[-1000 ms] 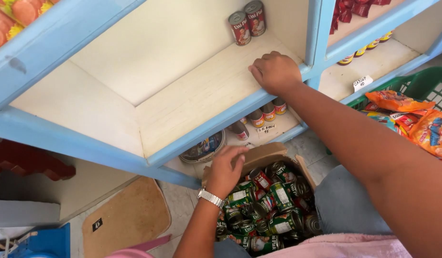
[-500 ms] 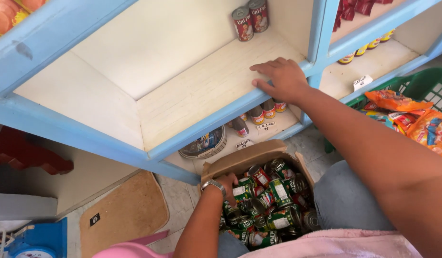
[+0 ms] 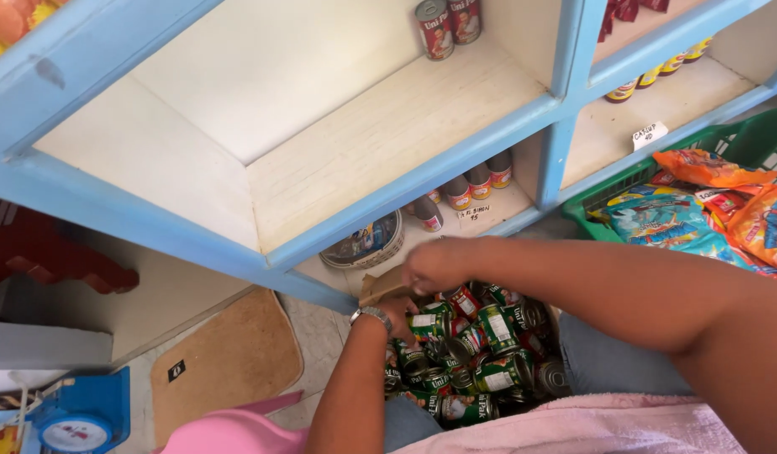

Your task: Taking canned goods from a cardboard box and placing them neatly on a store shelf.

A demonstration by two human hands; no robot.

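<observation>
A cardboard box [image 3: 371,287] on the floor holds several green and red tin cans [image 3: 497,328]. My left hand [image 3: 399,314], with a watch on its wrist, reaches into the box's near-left corner and touches a green can [image 3: 427,325]. Its fingers are partly hidden under my right hand. My right hand [image 3: 439,265] hovers just above the cans with curled fingers, and nothing shows in it. Above, the blue-edged white shelf [image 3: 388,134] carries two red cans [image 3: 445,23] at its back.
Small cans [image 3: 476,181] and a round tin [image 3: 367,242] sit on the low shelf behind the box. A green basket [image 3: 594,206] of snack packs stands at right. On the floor at left lie a brown mat [image 3: 229,353] and a blue scale [image 3: 77,418].
My right hand left the shelf's front edge and came down over the box. My left hand shifted to the box's near-left corner.
</observation>
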